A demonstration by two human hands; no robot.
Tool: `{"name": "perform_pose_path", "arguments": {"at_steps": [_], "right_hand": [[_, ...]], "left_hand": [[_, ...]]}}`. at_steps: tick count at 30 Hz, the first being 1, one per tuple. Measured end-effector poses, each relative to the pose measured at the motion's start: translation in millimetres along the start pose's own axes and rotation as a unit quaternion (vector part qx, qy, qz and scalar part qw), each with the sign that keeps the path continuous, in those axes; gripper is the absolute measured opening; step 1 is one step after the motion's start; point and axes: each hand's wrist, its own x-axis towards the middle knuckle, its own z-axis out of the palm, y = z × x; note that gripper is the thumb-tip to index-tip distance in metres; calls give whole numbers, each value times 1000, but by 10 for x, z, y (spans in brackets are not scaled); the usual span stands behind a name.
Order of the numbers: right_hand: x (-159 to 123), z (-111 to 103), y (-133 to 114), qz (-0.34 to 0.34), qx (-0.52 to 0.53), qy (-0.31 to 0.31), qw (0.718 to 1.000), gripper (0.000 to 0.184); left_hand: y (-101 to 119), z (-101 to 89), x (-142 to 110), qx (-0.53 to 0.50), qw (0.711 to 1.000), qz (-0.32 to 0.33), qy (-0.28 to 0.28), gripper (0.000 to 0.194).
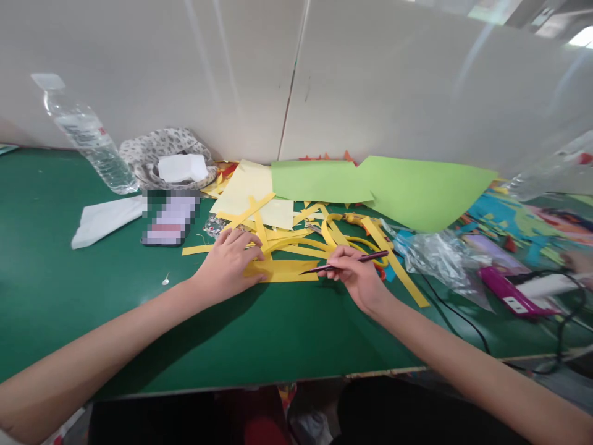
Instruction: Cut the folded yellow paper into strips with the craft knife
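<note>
A wide yellow strip point(290, 270) of flat sheet material lies on the green tabletop in front of me. My left hand point(234, 262) holds its left end down, fingers bent and thumb on the strip. Between the fingertips of my right hand point(354, 275) is a slim dark pen point(365, 258), slanted with its point at the strip's right part. Whether the point touches cannot be made out. Just behind both hands, narrow yellow strips point(299, 250) lie in a tangle, with a yellow-handled tool point(354, 218) among them, partly covered.
Behind the strips lie a pale yellow sheet point(243, 185) and green sheets point(417, 188) against a grey partition. At left are a water bottle point(95, 139), a phone point(171, 219) and a patterned cloth bag point(160, 145). Clear plastic point(440, 256), a magenta device point(512, 293) and a cable lie right.
</note>
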Motion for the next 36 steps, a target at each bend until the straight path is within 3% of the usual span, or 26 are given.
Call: {"name": "perform_pose_path", "arguments": {"at_steps": [6, 12, 18, 27, 36], "right_hand": [[-4, -30, -24, 0, 10, 31, 999, 15], [42, 55, 23, -12, -6, -30, 999, 14], [93, 137, -2, -71, -84, -96, 989, 13], [61, 258, 95, -130, -200, -108, 965, 11], [-78, 1, 86, -164, -260, -109, 945, 15]], "left_hand": [[-36, -11, -43, 6, 1000, -25, 8, 9], [-65, 14, -38, 23, 999, -42, -16, 7], [-74, 60, -32, -11, 998, -32, -50, 14], [-73, 42, -44, 40, 999, 20, -25, 18], [-29, 7, -43, 61, 997, 42, -18, 16]]}}
